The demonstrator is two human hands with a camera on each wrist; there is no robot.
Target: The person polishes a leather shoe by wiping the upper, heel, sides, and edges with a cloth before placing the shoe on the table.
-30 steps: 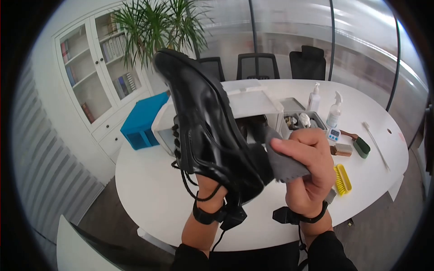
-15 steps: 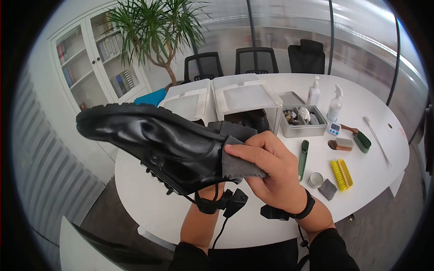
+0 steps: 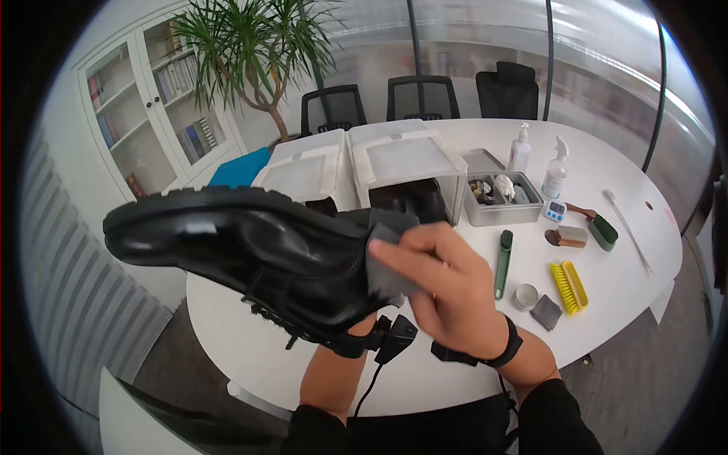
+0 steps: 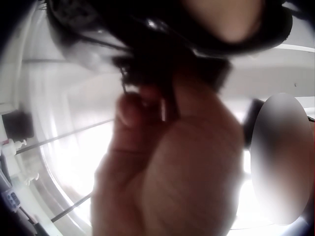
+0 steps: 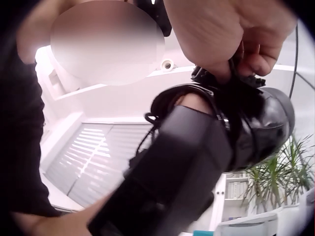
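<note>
In the head view a glossy black lace-up shoe (image 3: 250,243) is held up over the table, toe to the left, treaded sole uppermost. My left hand is inside it, its fingers hidden; only the wrist (image 3: 362,326) shows at the collar. My right hand (image 3: 455,292) pinches a grey cloth (image 3: 388,265) between thumb and fingers and presses it to the back of the shoe near the heel. The right wrist view shows the right hand (image 5: 221,39) over the shoe (image 5: 266,123), whose collar surrounds the left wrist.
Two white boxes (image 3: 409,159) with dark shoes stand behind. To the right are a metal tin box (image 3: 504,205), two bottles, a timer (image 3: 556,210), a yellow brush (image 3: 569,288), a green brush (image 3: 503,265), a small round tin (image 3: 525,297) and another grey cloth (image 3: 546,312).
The shoe has swung from toe-up to toe-left, its sole now on top. My right hand has moved left with it, keeping the cloth at the heel end.
</note>
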